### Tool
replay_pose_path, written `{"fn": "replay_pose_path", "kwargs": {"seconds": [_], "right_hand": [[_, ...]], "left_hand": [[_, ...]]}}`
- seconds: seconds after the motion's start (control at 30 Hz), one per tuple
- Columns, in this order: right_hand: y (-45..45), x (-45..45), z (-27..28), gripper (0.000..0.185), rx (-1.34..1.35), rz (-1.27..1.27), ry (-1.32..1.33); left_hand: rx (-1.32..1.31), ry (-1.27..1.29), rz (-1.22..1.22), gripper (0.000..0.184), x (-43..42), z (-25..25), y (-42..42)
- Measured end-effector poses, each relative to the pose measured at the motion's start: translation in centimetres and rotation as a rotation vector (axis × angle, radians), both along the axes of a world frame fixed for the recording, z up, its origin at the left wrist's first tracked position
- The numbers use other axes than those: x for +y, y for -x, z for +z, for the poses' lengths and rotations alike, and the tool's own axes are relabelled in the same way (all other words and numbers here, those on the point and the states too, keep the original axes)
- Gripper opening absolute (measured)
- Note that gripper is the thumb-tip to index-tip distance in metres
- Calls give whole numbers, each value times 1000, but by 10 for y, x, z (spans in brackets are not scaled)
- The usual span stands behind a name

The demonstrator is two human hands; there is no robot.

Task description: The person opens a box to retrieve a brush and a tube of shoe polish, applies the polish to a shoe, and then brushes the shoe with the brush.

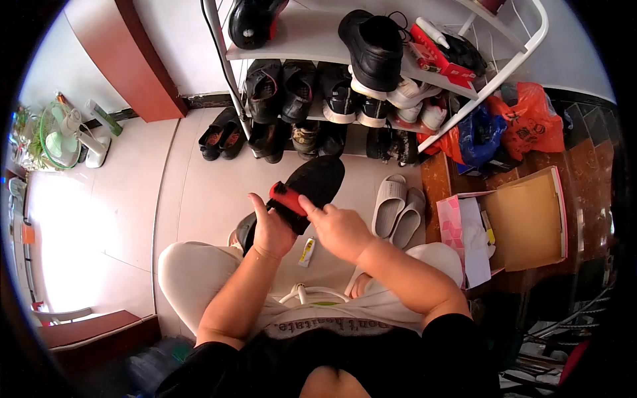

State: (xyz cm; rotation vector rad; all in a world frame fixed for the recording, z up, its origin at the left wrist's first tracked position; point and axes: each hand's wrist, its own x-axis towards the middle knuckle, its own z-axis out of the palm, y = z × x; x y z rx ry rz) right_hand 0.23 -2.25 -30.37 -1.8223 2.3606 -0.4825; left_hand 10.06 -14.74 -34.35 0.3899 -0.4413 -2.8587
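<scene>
A black shoe (323, 179) is held at an angle in front of my knees, its toe pointing up and right. My left hand (273, 232) supports its near end, thumb raised and the other fingers mostly hidden. My right hand (340, 231) is closed on a red brush (288, 198) with dark bristles, index finger stretched along it, against the shoe. Another black shoe (246, 232) is partly visible beside my left hand. Below the hands, a small yellow and white tube (306, 253) lies on the floor.
A shoe rack (298, 30) with several shoes stands ahead. Grey slippers (390, 202) are on the floor at right, beside an open cardboard box (527, 222). Orange (527, 119) and blue bags (479, 136) sit behind the box. A white fan (96, 147) stands at far left.
</scene>
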Motion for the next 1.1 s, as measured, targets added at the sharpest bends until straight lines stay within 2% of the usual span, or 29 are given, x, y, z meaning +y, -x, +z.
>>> {"fn": "replay_pose_path", "kwargs": {"seconds": [0.03, 0.1, 0.13, 0.17, 0.23, 0.3, 0.37, 0.47, 0.57, 0.63, 0.73, 0.8, 0.87, 0.9, 1.0, 1.03, 1.07, 1.1], "right_hand": [[9, 0, -4, 40, -10, 4, 1], [44, -2, -9, 47, -51, -231, 45], [53, 0, -6, 45, 115, -276, 44], [40, -1, -1, 45, 119, -271, 40], [1, -2, 6, 40, -14, -9, 19], [7, -1, 8, 40, -68, 18, 50], [50, 2, 1, 41, 153, -264, -30], [73, 15, 17, 44, 208, -331, 278], [44, 15, 26, 48, 92, -147, 354], [18, 14, 20, 56, 79, -25, 270], [7, 11, 5, 49, 121, 103, 217], [26, 7, -4, 45, 391, -91, 90], [65, 4, -8, 43, 407, -277, 58], [78, 5, -2, 48, 342, -377, -53], [87, 12, 11, 42, 268, -433, 72], [85, 13, 16, 40, 223, -415, 203], [83, 13, 18, 38, 176, -395, 334], [82, 13, 19, 38, 175, -394, 332]], "left_hand": [[-10, 1, 4, 101, 1, 1, -1], [53, 8, 2, 101, 1, 9, 2], [69, 12, -16, 99, 2, 15, 0], [72, 8, -12, 99, 2, 11, 1], [-5, 8, 34, 101, 1, 0, 2], [30, -52, 40, 103, 0, 1, -1], [129, -103, 35, 104, -7, 8, 1], [148, -135, 117, 104, -13, 6, 3], [163, -193, 155, 104, -14, 6, 4], [167, -226, 138, 104, -14, 11, 3], [41, -204, 146, 104, -13, 15, 0], [166, -233, 113, 104, -12, 12, -1], [178, -259, 75, 103, -11, 7, -3], [192, -284, 40, 103, -10, 6, -4], [154, -321, 97, 105, -8, 5, -4], [156, -324, 96, 105, -8, 6, -2], [203, -295, 96, 93, -8, 7, 0], [246, -264, 98, 81, -8, 7, 1]]}}
